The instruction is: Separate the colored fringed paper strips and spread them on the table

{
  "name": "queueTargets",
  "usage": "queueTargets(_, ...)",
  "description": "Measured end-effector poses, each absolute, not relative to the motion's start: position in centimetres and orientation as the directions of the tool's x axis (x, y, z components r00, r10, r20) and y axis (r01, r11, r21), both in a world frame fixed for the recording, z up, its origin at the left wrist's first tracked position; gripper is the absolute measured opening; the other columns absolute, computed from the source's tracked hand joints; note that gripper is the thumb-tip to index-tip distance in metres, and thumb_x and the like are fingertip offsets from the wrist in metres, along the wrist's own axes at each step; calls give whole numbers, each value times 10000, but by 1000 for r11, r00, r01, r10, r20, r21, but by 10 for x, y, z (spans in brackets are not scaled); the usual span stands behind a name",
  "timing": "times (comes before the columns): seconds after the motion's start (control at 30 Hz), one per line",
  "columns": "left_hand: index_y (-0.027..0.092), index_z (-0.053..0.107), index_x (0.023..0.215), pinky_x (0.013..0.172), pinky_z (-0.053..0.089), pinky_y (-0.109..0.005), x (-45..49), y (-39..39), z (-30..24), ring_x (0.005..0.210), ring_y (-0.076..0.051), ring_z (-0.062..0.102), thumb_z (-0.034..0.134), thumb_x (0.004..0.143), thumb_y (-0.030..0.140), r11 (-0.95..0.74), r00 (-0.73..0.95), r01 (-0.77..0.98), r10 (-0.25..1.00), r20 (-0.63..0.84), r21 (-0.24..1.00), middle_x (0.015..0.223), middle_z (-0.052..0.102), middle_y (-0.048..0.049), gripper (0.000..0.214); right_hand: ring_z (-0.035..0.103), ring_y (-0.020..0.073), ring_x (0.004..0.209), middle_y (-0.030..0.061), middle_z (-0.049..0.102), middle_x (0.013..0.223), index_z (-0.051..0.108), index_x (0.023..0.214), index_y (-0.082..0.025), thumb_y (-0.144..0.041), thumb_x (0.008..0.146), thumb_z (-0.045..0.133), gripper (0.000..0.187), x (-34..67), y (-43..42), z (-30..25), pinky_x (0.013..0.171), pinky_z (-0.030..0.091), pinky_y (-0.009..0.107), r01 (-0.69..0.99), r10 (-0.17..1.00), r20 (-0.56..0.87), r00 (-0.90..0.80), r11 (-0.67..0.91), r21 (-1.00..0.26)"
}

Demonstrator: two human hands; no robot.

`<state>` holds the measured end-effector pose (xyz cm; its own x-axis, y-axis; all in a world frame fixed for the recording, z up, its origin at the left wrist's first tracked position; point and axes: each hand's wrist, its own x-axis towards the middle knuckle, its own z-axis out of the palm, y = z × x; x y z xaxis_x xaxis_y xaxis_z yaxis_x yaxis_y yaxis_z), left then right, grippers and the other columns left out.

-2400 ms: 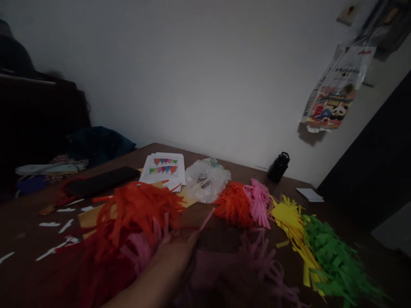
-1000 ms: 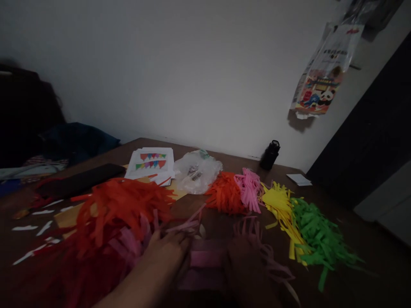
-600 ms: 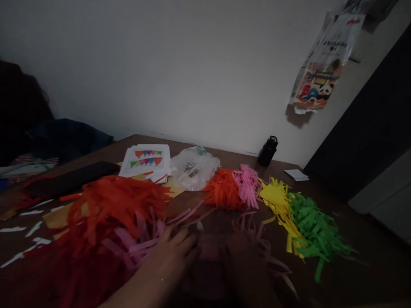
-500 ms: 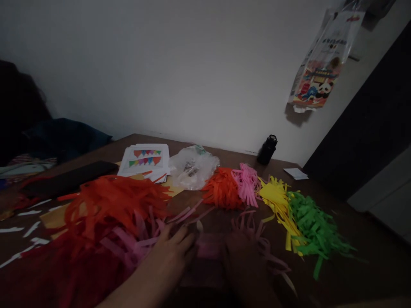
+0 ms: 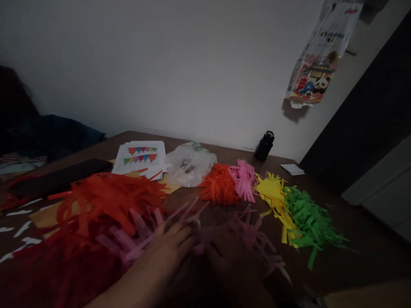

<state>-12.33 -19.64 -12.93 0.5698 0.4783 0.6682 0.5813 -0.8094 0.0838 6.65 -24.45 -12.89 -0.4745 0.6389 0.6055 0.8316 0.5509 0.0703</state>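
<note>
Paper (image 5: pixel 199 249), thin, pink, fringed at both ends, lies on the brown flat surface (image 5: pixel 340 214), between left hand (image 5: pixel 171 244) and right hand (image 5: pixel 227 252). Bent fingers seem to touch it; whether they pinch, I cannot tell. Probably folding is in hand; next move would call for even pressing.
</note>
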Motion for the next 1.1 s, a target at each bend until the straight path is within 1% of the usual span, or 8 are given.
queueTargets(0.1, 247, 666, 865, 875, 285, -411, -120, -199, -127, 863, -224, 548, 500, 911, 243, -807, 599, 590, 432, 674, -7, 895, 703, -1, 173, 554, 191, 792, 25, 631, 825, 612, 884, -170, -107, 964, 484, 164, 66, -244, -130, 849, 383, 388, 814, 628, 599, -497, 577, 70)
queueTargets(0.27, 245, 638, 732, 887, 269, -394, -122, -199, -133, 802, -191, 518, 539, 957, 312, -830, 672, 554, 403, 622, -61, 702, 619, 38, 255, 559, 180, 755, 19, 626, 797, 604, 824, -175, -126, 948, 539, 148, 68, -245, -136, 713, 407, 322, 753, 605, 554, -571, 656, 59)
queueTargets(0.4, 243, 618, 682, 866, 259, -388, -126, -197, -146, 785, -183, 518, 498, 988, 345, -819, 630, 571, 390, 672, -60, 673, 626, 49, 344, 606, 173, 817, 9, 661, 836, 629, 872, -192, -95, 901, 602, 105, 76, -247, -141, 806, 454, 296, 764, 663, 465, -587, 643, 49)
queueTargets(0.5, 240, 598, 648, 855, 270, -365, -129, -194, -153, 708, -154, 520, 446, 1014, 332, -812, 586, 583, 382, 715, -44, 627, 625, 72, 407, 635, 177, 812, -10, 672, 773, 644, 814, -233, -93, 887, 590, 167, 87, -242, -147, 896, 457, 322, 746, 598, 515, -614, 653, 132)
queueTargets(0.63, 246, 604, 632, 856, 299, -333, -133, -189, -162, 681, -135, 549, 623, 924, 342, -788, 578, 615, 424, 697, -31, 611, 642, 96, 307, 653, 177, 896, -9, 711, 854, 660, 885, -249, -159, 912, 579, 124, 100, -231, -161, 951, 428, 329, 728, 486, 633, -602, 659, 186)
queueTargets(0.77, 239, 640, 657, 825, 331, -350, -132, -188, -166, 716, -163, 585, 749, 816, 300, -706, 556, 708, 557, 617, -1, 662, 687, 64, 203, 640, 194, 969, -18, 724, 980, 671, 891, -289, -147, 885, 617, 152, 107, -230, -174, 982, 385, 346, 868, 626, 652, -428, 487, 102)
queueTargets(0.97, 231, 661, 723, 816, 329, -389, -128, -192, -156, 739, -198, 606, 707, 837, 252, -623, 510, 780, 686, 518, 58, 718, 716, 21, 125, 604, 256, 956, 27, 700, 1038, 665, 962, -279, -278, 809, 676, 153, 107, -236, -167, 869, 390, 373, 903, 709, 647, -281, 423, -71)
queueTargets(1.1, 254, 652, 741, 847, 285, -398, -127, -188, -151, 777, -187, 601, 715, 851, 275, -697, 581, 717, 583, 568, -18, 750, 716, 50, 128, 593, 225, 848, 5, 699, 944, 653, 882, -273, -223, 829, 673, 76, 103, -234, -158, 851, 351, 368, 888, 710, 629, -317, 454, -64)
